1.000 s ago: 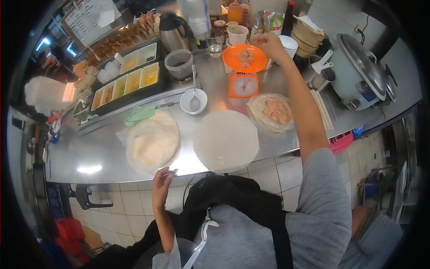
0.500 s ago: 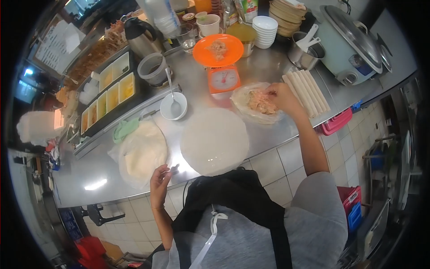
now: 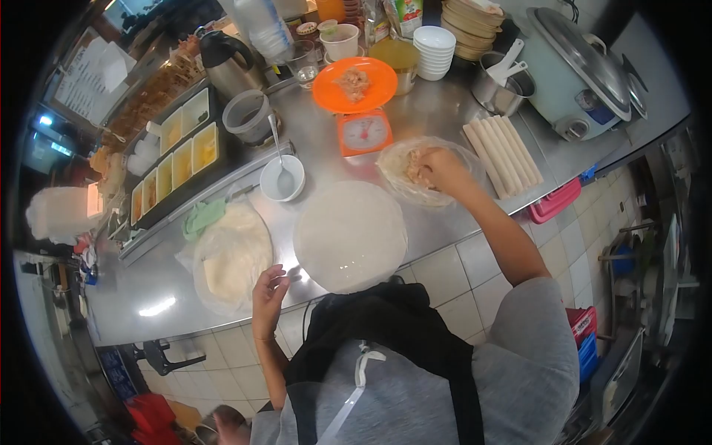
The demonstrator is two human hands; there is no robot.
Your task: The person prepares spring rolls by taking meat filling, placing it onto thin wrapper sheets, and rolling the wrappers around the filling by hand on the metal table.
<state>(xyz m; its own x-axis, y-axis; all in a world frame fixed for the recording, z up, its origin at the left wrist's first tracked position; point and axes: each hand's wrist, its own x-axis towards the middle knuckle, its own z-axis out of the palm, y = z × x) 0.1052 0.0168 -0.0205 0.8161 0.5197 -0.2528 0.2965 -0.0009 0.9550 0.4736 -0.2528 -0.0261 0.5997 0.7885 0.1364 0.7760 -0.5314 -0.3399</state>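
Note:
My right hand (image 3: 443,172) reaches into an open clear plastic bag (image 3: 466,165) of pale pink shredded filling (image 3: 414,169). Its fingers are bent down into the filling and partly hidden. Beside the table's front edge, my left hand (image 3: 270,297) hangs with loosely curled fingers, slightly apart, holding nothing visible. Between the hands lies a round white wrapper sheet (image 3: 351,237). Left of it, more round sheets (image 3: 231,259) lie in plastic under a green cloth (image 3: 204,216). An orange plate (image 3: 378,83) bearing a clump of filling (image 3: 352,83) rests on an orange kitchen scale (image 3: 364,132).
Long white rolls (image 3: 503,157) lie side by side at the right. A white bowl with a spoon (image 3: 282,178), a plastic tub (image 3: 248,117) and a condiment tray (image 3: 178,167) stand left. Behind are stacked bowls (image 3: 434,53), a pot (image 3: 504,83) and a rice cooker (image 3: 582,78).
My right hand has moved left and deeper over the filling. My left hand shifted slightly. A blurred shape, perhaps part of another person, has appeared at the bottom left.

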